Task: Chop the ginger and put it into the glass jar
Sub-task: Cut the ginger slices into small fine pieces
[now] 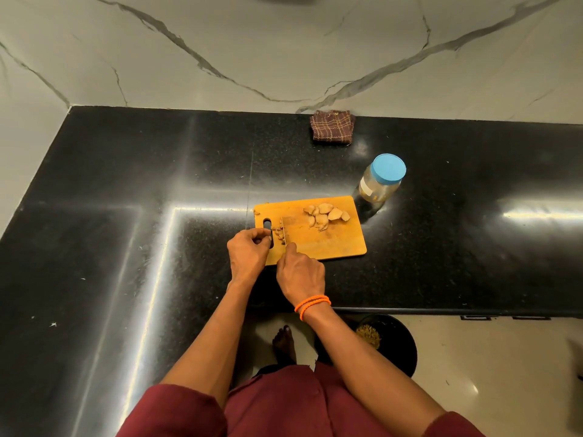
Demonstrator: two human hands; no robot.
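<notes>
A wooden cutting board [328,241] lies on the black counter. Several ginger pieces [326,214] lie piled at its far right. A small ginger piece [279,234] sits near the board's handle slot, with the knife blade [284,230] standing on it. My left hand [247,252] has curled fingertips steadying that piece from the left. My right hand [299,272] grips the knife handle, index finger stretched along the blade's back. The glass jar [380,182] stands upright just beyond the board's right corner, its blue lid on.
A folded brown checked cloth [332,126] lies against the marble wall. The black counter [126,216] runs in an L to the left. Below the counter edge, a black bin [391,342] with scraps stands on the floor beside a bare foot [284,342].
</notes>
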